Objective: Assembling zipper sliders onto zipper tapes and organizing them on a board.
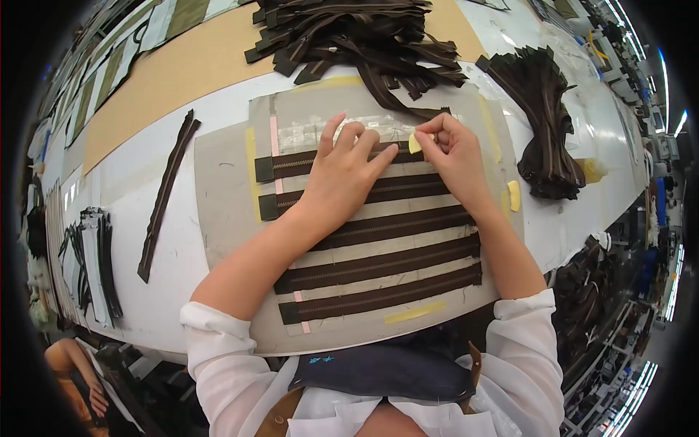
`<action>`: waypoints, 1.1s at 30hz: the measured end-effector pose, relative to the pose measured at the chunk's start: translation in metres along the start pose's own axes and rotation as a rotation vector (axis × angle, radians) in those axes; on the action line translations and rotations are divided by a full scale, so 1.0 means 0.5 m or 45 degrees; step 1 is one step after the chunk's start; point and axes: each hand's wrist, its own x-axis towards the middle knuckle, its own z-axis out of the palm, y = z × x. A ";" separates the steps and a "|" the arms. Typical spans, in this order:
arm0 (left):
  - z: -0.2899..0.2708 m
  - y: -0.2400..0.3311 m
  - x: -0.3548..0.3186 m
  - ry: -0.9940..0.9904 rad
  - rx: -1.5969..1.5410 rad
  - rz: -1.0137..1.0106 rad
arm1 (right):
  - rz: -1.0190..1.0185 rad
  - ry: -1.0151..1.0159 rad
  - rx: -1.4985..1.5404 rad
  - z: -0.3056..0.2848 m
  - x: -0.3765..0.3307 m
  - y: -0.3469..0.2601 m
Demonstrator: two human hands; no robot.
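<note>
Several dark brown zippers lie in rows across a grey cardboard sheet [226, 240], their black square ends toward the left. My left hand [341, 175] rests with spread fingers on the farthest zipper [291, 165], pressing it to the sheet. Between the thumb and fingers of my right hand [457, 156] is a thin yellow piece of tailor's chalk [415, 143], held at that zipper's right part. The zipper's right end is partly hidden by my right hand. Pink strips [274, 135] and clear tape mark the sheet near the zippers' left ends.
A heap of brown zippers [349, 33] lies beyond the sheet, and a tied bundle [542, 124] sits at the right. A second yellow chalk piece [514, 197] is by the sheet's right edge. One loose zipper [167, 197] lies left. Another person's arm [80, 371] shows at lower left.
</note>
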 end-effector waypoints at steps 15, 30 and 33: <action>-0.006 0.003 -0.010 0.032 -0.056 0.057 | 0.063 -0.132 -0.094 0.010 -0.026 0.029; -0.001 0.000 -0.010 0.077 -0.037 0.092 | -0.009 -0.097 -0.232 0.019 -0.024 0.003; -0.004 0.003 -0.009 0.009 -0.032 0.065 | -0.021 -0.104 -0.248 0.016 -0.023 0.001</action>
